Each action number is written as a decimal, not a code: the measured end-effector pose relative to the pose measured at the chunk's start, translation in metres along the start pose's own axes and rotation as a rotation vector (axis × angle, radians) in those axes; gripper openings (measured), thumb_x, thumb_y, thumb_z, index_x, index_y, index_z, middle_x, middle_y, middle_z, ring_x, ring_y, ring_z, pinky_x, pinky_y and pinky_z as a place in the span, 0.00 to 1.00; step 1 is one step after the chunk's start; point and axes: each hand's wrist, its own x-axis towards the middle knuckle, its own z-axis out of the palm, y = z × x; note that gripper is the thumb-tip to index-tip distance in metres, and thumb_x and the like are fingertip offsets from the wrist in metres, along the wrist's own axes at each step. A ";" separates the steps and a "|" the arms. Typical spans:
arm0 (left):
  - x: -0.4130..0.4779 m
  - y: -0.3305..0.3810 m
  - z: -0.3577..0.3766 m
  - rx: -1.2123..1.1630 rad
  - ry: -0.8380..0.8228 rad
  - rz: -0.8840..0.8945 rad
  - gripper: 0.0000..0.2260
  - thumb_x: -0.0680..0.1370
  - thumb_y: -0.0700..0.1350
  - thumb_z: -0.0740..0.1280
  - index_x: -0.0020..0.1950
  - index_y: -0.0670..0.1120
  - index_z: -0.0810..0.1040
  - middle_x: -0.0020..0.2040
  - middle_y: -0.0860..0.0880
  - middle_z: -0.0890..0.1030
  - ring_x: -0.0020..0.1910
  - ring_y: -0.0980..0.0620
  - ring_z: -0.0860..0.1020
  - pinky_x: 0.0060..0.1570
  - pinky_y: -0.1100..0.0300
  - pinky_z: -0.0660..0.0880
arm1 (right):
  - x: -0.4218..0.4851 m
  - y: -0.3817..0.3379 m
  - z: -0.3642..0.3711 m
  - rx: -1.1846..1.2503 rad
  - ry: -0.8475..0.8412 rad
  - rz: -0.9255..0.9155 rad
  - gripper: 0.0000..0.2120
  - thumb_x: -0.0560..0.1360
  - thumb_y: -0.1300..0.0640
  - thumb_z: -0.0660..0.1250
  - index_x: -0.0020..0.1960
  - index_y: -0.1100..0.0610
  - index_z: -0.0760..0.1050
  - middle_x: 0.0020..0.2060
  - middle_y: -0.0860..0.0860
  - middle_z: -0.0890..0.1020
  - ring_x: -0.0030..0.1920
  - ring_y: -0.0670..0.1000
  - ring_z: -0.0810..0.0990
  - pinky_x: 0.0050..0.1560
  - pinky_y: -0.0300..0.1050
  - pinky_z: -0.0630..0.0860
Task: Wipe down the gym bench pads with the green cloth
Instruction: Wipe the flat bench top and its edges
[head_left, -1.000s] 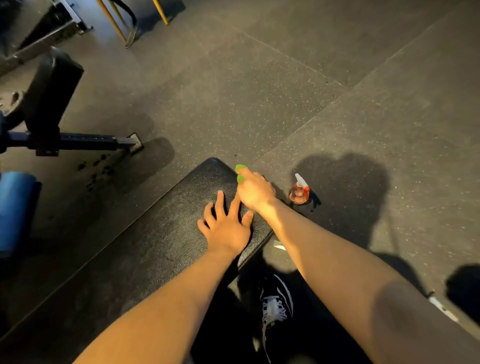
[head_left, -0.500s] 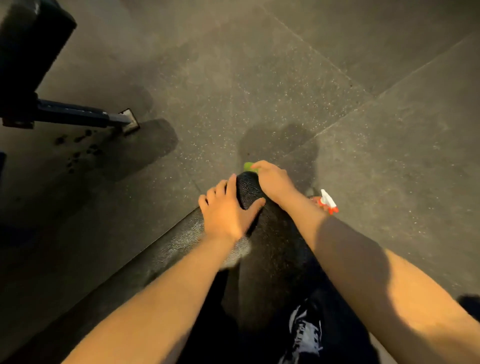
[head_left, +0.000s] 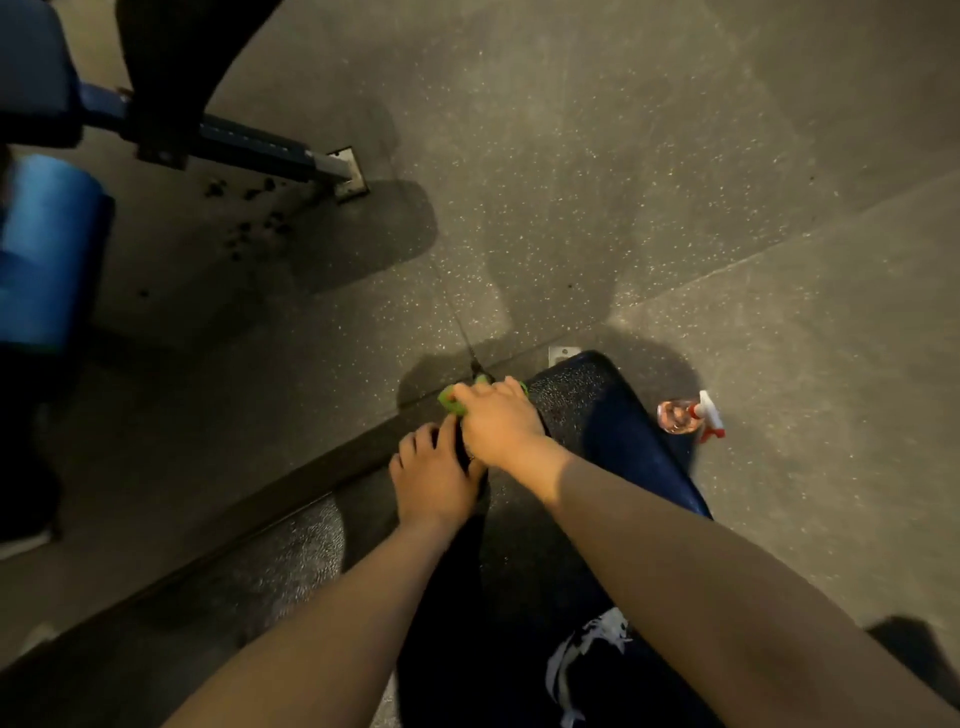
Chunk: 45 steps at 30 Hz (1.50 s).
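The black textured bench pad (head_left: 576, 395) runs from the lower left up to its rounded end near the middle. My right hand (head_left: 498, 421) grips the bunched green cloth (head_left: 448, 402) and holds it against the pad's far edge near that end; only a little green shows past the fingers. Just behind it, my left hand (head_left: 434, 480) sits on the pad, its fingers bent over the same far edge. My right wrist crosses over the left thumb.
A clear spray bottle with a red and white trigger (head_left: 688, 415) lies on the floor right of the pad's end. A blue roller pad (head_left: 47, 249) and a dark machine bar (head_left: 249, 150) stand at the left. My shoe (head_left: 587, 654) is below the pad.
My right hand has carried the cloth from the pad's end round to its far edge. My left hand went from lying flat to curling over that edge. The view shifted.
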 end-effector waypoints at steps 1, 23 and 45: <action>-0.002 -0.002 -0.001 -0.016 0.003 0.004 0.32 0.80 0.60 0.63 0.80 0.54 0.57 0.77 0.47 0.64 0.75 0.44 0.60 0.73 0.47 0.60 | -0.004 0.004 -0.006 0.001 0.015 -0.002 0.24 0.75 0.61 0.59 0.69 0.45 0.66 0.64 0.55 0.75 0.67 0.59 0.70 0.74 0.53 0.56; -0.065 -0.103 0.003 -0.151 -0.065 -0.327 0.35 0.79 0.65 0.61 0.80 0.65 0.45 0.81 0.42 0.35 0.79 0.37 0.37 0.76 0.36 0.48 | 0.015 -0.072 0.024 -0.033 -0.123 0.059 0.24 0.79 0.53 0.52 0.75 0.53 0.58 0.62 0.59 0.78 0.62 0.63 0.75 0.71 0.62 0.58; -0.129 -0.314 -0.040 -0.337 -0.136 -0.504 0.32 0.82 0.58 0.61 0.82 0.60 0.46 0.81 0.44 0.34 0.79 0.38 0.35 0.79 0.42 0.48 | 0.001 -0.276 0.120 -0.246 -0.159 0.111 0.13 0.78 0.56 0.54 0.61 0.56 0.67 0.58 0.59 0.77 0.60 0.64 0.75 0.73 0.64 0.54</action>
